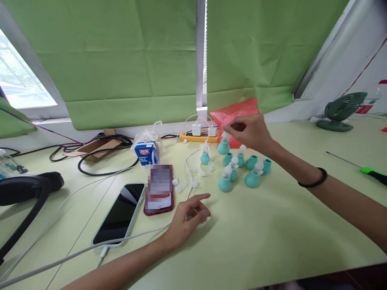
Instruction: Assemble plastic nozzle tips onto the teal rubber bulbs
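Observation:
My right hand [249, 131] pinches the clear tip of a teal nasal aspirator bulb [223, 147] at the back of the group. Whether this bulb rests on the table or hangs just above it, I cannot tell. Several more teal bulbs stand close by, some with clear nozzles, like the front bulb [224, 184], and some with bare open necks, like one bulb [267, 166] at the right. Apart to the left stands another nozzled bulb [204, 158]. Low over the table, my left hand [189, 217] holds nothing, its fingers apart and loosely bent. Small clear plastic parts [180, 188] lie beyond it.
Left of my left hand are a red-cased phone [159, 206] and a black-screened phone [121, 213], with a white cable [136, 233] crossing. Behind stand a milk carton [147, 154], a power strip [187, 137] and a red bubble-wrap bag [238, 110]. A screwdriver [370, 173] and fan [343, 108] are right.

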The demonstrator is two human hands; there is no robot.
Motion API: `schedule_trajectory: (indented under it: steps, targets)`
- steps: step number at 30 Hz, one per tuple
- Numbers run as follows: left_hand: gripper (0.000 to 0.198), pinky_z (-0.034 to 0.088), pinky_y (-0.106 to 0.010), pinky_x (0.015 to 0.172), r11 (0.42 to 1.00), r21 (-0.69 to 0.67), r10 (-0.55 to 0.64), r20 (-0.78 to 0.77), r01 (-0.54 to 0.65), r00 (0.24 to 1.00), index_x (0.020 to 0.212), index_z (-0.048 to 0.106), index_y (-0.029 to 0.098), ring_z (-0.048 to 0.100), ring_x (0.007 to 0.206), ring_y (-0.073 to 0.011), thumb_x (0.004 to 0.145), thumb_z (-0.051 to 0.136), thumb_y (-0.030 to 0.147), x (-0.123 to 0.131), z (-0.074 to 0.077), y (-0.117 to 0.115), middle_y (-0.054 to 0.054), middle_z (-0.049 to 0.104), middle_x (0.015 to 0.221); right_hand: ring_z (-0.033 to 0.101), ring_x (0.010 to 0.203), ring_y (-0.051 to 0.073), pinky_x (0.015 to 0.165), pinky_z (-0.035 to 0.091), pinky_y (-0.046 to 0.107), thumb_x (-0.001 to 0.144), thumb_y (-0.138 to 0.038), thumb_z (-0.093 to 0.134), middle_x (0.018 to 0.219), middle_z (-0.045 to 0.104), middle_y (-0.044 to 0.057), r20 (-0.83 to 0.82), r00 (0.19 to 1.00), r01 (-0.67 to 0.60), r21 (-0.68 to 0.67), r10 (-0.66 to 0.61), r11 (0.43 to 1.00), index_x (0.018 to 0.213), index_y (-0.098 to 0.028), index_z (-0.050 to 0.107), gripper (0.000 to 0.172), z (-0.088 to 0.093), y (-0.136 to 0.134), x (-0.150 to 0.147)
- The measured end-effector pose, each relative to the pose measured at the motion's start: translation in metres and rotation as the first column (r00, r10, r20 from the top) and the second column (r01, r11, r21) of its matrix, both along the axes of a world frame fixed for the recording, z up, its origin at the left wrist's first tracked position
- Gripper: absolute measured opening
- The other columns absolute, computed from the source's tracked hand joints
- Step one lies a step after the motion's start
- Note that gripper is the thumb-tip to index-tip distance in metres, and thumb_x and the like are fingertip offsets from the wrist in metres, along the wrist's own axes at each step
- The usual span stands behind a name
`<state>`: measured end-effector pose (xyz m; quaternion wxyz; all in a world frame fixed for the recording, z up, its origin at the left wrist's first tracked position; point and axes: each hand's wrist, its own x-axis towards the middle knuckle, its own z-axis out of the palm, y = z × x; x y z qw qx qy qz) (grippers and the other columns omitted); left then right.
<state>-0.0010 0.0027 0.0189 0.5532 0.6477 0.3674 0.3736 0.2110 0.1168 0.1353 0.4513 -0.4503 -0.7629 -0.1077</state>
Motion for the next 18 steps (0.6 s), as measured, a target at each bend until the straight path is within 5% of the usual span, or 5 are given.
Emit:
schedule_trajectory:
  steps: [4,8,18]
  targets:
    - [0.036,0.038,-0.024,0.06,1.0,-0.001,0.023,-0.054,-0.023,0.998,0.109,0.049,0.017,0.048,0.064,-0.0114,0.074,0.049,0.021,0.001,0.0,0.0,-0.004,0.057,0.073,0.054,0.059,0.015,0.05,0.034,0.024,0.074,-0.032,0.045,0.062,0.062,0.003,0.278,0.947,0.199,-0.121,-0.159,0.972,0.065,-0.016,0.063,0.025,-0.015,0.028,-0.005]
    - [0.037,0.038,-0.024,0.06,1.0,-0.002,0.027,-0.076,-0.027,0.997,0.11,0.049,0.016,0.048,0.064,-0.0112,0.074,0.049,0.021,0.002,-0.001,0.001,-0.004,0.057,0.073,0.054,0.066,0.017,0.048,0.029,0.023,0.073,-0.029,0.043,0.07,0.063,0.005,0.506,0.846,0.328,-0.25,-0.166,0.911,0.07,-0.016,0.063,0.024,-0.026,0.04,-0.012]
    - [0.03,0.037,-0.023,0.058,1.0,0.002,0.028,-0.1,-0.028,0.995,0.102,0.054,0.015,0.047,0.062,-0.0112,0.073,0.049,0.02,0.002,0.001,0.0,-0.004,0.058,0.071,0.052,0.074,0.023,0.049,0.025,0.025,0.077,-0.036,0.038,0.081,0.061,0.011,0.596,0.785,0.338,-0.182,-0.169,0.924,0.087,-0.013,0.06,0.033,-0.014,0.021,-0.028]
